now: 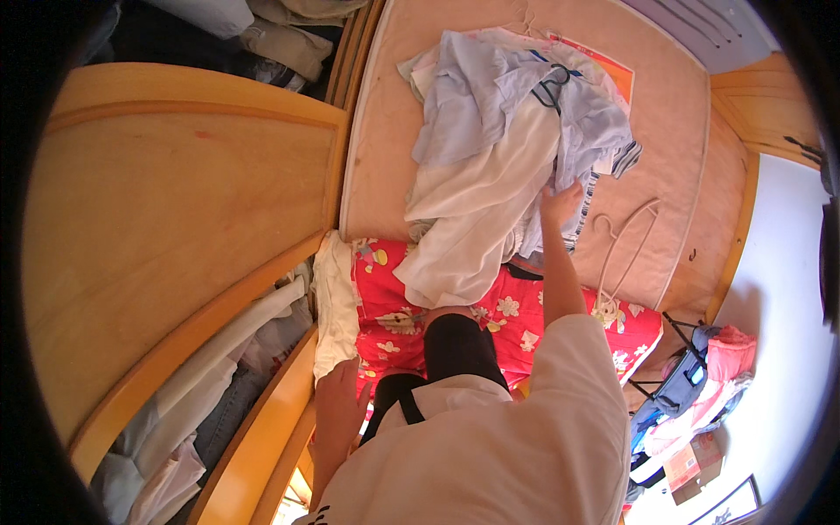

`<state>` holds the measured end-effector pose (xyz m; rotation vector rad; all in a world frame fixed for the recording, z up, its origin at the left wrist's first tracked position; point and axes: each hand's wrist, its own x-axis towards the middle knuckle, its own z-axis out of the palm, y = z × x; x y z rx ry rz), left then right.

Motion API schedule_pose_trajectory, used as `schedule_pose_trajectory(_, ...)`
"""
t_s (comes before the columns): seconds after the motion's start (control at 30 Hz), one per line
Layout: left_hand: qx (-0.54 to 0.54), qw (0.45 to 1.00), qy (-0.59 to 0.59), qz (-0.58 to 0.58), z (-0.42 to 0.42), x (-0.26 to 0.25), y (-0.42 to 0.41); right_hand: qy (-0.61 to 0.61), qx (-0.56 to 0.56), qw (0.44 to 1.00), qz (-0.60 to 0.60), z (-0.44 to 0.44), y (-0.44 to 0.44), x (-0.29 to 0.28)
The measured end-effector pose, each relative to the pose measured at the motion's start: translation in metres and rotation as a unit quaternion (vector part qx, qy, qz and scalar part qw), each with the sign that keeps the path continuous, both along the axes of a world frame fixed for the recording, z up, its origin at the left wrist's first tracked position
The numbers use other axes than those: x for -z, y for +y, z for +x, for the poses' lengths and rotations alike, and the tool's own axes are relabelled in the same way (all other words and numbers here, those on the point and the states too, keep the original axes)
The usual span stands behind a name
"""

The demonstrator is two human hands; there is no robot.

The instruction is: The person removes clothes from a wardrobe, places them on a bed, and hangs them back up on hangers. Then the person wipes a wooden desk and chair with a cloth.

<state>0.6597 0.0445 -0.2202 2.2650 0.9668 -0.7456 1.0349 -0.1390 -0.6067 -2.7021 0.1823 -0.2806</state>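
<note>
My right hand point(562, 202) touches the edge of a light blue shirt point(459, 98) on the bed; whether its fingers pinch the cloth is hard to tell. A dark green clothes hanger point(550, 88) shows at the shirt's neck. Cream-white fabric point(489, 177) spreads over the pile and drapes down across a red patterned quilt point(518, 315). Striped cloth point(584, 216) peeks out beneath, just right of that hand. My left hand point(340, 397) lies against a crumpled cream cloth point(336, 295) at the quilt's left end, fingers extended and holding nothing visible.
A bare pinkish hanger point(610, 252) rests on the mattress point(676, 151) at right. Wooden cabinet panels point(190, 177) stand on the left, with folded clothes point(190, 400) in a compartment below. A black-framed rack point(689, 348) with clothes and a cardboard box point(695, 466) are at lower right.
</note>
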Motion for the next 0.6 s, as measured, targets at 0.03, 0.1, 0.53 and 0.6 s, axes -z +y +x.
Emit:
schedule_pose_trajectory(0.03,0.0,1.0,0.005,-0.001,0.002,0.0,0.0,0.093,-0.004,0.996,0.004,0.007,-0.013,0.01)
schedule_pose_trajectory(0.1,0.008,1.0,0.007,0.002,0.007,0.002,0.001,0.276,-0.006,0.961,0.016,0.023,-0.041,0.028)
schedule_pose_trajectory(0.53,0.038,0.999,-0.005,0.0,0.031,0.005,-0.008,0.508,-0.537,0.645,0.193,-0.138,-0.011,-0.106)
schedule_pose_trajectory(0.6,0.044,0.999,-0.009,0.002,0.032,0.004,-0.009,0.427,-0.507,0.689,0.294,-0.122,-0.024,-0.063)
